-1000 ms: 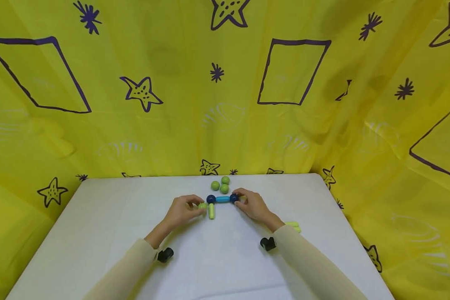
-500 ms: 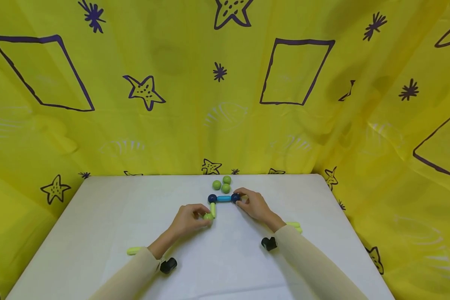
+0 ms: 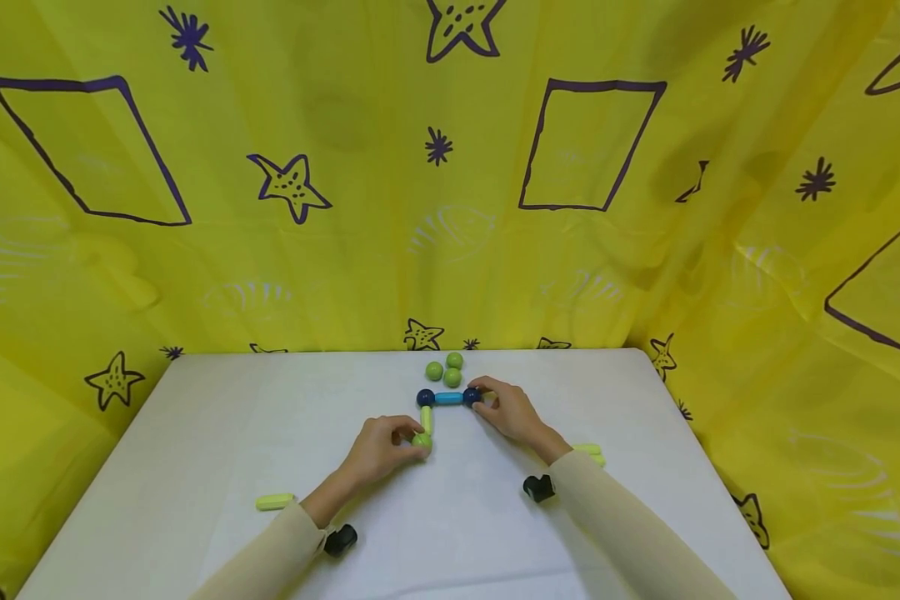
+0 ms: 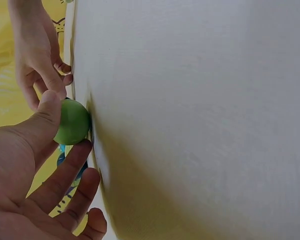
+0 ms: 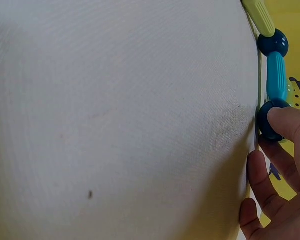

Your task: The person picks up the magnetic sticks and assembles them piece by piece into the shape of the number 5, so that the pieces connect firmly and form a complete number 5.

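Note:
My left hand [image 3: 382, 446] pinches a green ball [image 3: 422, 442] between thumb and fingers, right at the near end of a pale green rod [image 3: 426, 419]. That rod's far end meets a dark blue ball [image 3: 425, 397]. From there a light blue rod [image 3: 448, 398] runs right to a second dark blue ball [image 3: 471, 396]. My right hand [image 3: 508, 410] grips this second ball with thumb and fingertips. In the left wrist view the green ball [image 4: 73, 123] hides most of the pieces behind it. The joined row, with its light blue rod [image 5: 276, 76], shows in the right wrist view.
Several green balls [image 3: 452, 377] sit together behind the blue rod. One pale green rod [image 3: 274, 502] lies by my left sleeve, and more pale green rods [image 3: 589, 452] lie beside my right forearm. A patterned yellow curtain [image 3: 330, 275] encloses the white table [image 3: 195, 433].
My left hand has brought the green ball from left of the pale green rod round to its near end. The right hand has stayed on its dark blue ball.

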A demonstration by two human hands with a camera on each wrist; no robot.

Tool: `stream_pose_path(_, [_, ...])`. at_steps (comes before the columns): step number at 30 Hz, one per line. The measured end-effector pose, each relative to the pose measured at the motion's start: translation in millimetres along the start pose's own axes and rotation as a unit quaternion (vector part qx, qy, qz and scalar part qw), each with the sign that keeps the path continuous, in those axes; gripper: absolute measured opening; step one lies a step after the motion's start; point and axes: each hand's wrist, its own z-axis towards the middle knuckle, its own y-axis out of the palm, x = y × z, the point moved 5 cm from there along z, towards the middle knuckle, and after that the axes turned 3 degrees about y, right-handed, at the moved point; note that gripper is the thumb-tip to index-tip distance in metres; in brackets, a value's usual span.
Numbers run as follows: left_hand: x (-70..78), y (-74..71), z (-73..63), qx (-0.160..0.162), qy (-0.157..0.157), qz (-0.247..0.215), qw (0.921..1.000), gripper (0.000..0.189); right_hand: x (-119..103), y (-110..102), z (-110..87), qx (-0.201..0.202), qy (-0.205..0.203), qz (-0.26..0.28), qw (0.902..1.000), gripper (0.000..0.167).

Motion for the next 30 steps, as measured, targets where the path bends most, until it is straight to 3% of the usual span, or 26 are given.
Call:
stream_pose_path(8, [2.2, -1.7, -3.1, -0.010, 0.010, -0.006, 0.9999, 0.025, -0.4, -1.6, 1.9, -0.004, -0.021, -0.004, 0.9998, 0.034])
stream_pose_path(14, [0.5, 1.1, -7.0, 0.009, -0.006, -0.003, 0.9999, 0.025, -5.0, -4.6, 3.7, -0.046, -0.032, -0.007, 0.9984, 0.038])
stream_pose_path(25, [0.5, 3.6, -10.5, 0.031, -0.023, -0.017, 0.9991, 0.025, -40.8, -20.1, 10.6, -0.087, -0.094, -0.050, 0.9905, 0.047])
stream_pose_path(30, [1.6, 3.8, -11.6, 0.041, -0.023, -0.018, 0.9987, 0.026, -59.0, -20.4, 10.4, -0.114, -0.146, -0.042, 0.9818, 0.044])
